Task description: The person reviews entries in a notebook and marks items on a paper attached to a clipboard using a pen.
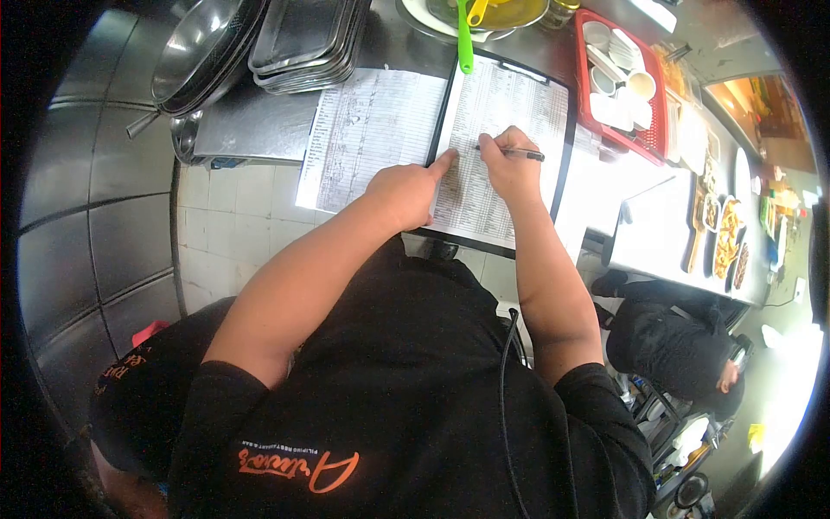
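Paperwork is the step in hand, by our read: marking up a printed list (pixel 475 201) on a black clipboard (pixel 562 173). Our right hand (pixel 516 169) has its grip closed on a pen (pixel 523 154), thumb and fingers pinched round the barrel, back end sticking out to the right. The pen sits over the middle of the list; can't tell if the tip touches paper. Our left hand (pixel 406 192) is at the clipboard's left edge, one finger extended towards the pen tip, near but apart. Other fingers partly hidden, so we can't tell if that grip is clamped. Loose sheet (pixel 363 130) lies just left. Next move calls for a steady clipboard and the pen lined up with its row, we'd judge.
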The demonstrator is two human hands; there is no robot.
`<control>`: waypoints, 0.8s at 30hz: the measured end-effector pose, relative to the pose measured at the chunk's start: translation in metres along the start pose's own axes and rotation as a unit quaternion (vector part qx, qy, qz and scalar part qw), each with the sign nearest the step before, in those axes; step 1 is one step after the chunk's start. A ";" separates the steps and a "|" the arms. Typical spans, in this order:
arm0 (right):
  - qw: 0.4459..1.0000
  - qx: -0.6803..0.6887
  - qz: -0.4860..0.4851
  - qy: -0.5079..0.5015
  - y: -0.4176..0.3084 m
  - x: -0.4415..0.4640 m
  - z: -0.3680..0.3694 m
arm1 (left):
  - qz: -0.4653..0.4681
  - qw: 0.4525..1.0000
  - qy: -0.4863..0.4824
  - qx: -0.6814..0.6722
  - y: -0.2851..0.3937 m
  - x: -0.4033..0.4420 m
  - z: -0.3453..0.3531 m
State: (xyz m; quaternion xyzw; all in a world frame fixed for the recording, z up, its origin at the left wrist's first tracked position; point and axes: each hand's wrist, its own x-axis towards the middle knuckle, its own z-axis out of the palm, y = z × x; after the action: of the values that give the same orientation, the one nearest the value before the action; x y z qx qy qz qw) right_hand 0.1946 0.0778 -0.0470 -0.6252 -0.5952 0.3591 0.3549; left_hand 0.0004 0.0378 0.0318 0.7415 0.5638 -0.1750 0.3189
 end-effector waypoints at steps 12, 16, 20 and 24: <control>1.000 0.007 0.001 -0.008 0.005 0.000 0.003 | -0.010 1.000 -0.012 0.010 0.004 -0.001 -0.009; 1.000 0.024 -0.001 -0.008 0.005 -0.001 0.002 | -0.001 1.000 0.003 0.004 0.001 -0.003 -0.003; 1.000 -0.002 -0.013 -0.005 0.013 0.001 0.005 | -0.002 1.000 0.014 0.003 -0.003 -0.007 0.005; 1.000 0.004 -0.010 -0.010 0.010 0.000 0.004 | 0.002 1.000 0.023 0.000 -0.005 -0.009 0.008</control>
State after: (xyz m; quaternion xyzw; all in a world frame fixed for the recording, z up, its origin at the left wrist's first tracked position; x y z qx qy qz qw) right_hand 0.1963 0.0774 -0.0574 -0.6144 -0.6034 0.3640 0.3548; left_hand -0.0057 0.0272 0.0302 0.7461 0.5696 -0.1575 0.3066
